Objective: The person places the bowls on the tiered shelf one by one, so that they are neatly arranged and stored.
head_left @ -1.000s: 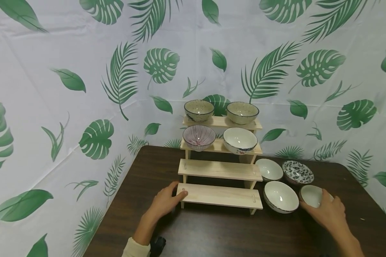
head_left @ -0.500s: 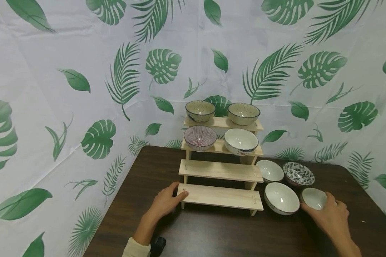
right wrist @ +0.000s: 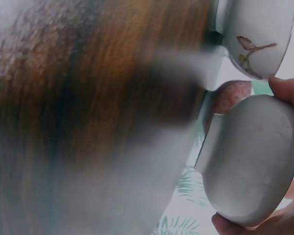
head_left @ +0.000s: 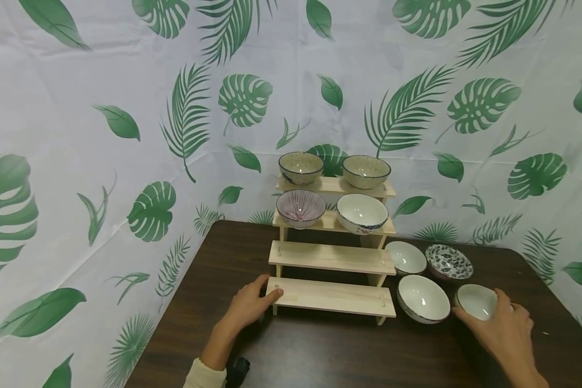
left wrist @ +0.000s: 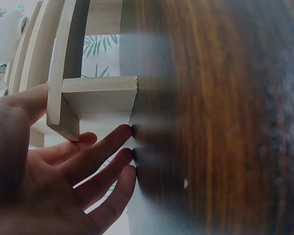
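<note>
My right hand (head_left: 505,328) grips a small white bowl (head_left: 476,300) at the right of the head view, thumb at its near left side and fingers round the right. In the right wrist view the bowl's plain outer wall (right wrist: 255,161) lies between thumb and fingers. With its thumb on top of the lowest board and index finger at the board's end, my left hand (head_left: 248,304) holds the left end of a wooden tiered stand (head_left: 332,295). The left wrist view has the other fingers (left wrist: 105,196) stretched out, tips at the dark table.
On the stand's upper tiers sit two speckled bowls (head_left: 300,168), a purple-striped bowl (head_left: 300,208) and a white floral bowl (head_left: 362,213). Right of the stand are two white bowls (head_left: 423,299) and a black-patterned bowl (head_left: 449,262) on the dark table (head_left: 344,355). Leaf-print cloth (head_left: 126,81) hangs behind.
My right hand has shifted slightly to the right with the small white bowl, widening the space beside the neighbouring white bowl. My left hand stays at the stand's end.
</note>
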Demonstrator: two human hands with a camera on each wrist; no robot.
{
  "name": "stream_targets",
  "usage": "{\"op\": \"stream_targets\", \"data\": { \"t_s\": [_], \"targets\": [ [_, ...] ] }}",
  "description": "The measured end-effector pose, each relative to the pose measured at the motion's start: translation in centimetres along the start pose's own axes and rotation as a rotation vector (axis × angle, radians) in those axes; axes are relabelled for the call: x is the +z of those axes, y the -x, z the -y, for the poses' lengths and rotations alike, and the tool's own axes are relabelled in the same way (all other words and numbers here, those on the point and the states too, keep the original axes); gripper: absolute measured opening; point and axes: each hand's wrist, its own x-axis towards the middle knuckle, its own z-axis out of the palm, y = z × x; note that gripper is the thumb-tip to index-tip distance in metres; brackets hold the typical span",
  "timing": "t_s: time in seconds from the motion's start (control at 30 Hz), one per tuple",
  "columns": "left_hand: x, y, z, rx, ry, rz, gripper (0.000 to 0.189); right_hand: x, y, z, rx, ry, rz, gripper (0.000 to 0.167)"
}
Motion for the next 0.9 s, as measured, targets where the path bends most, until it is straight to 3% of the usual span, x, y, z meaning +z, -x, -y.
{"op": "stream_targets", "data": {
  "t_s": [0.37, 0.9],
  "targets": [
    [0.1, -0.1, 0.1, 0.0, 0.001, -0.004, 0.075, -1.7, 1.0, 1.5, 0.046, -0.018, -0.038, 0.113],
    [0.0, -0.1, 0.1, 0.003, -0.017, -0.008, 0.074, -3.7, 2.9, 4.5, 0.018, -0.054, -0.071, 0.111]
  ]
}}
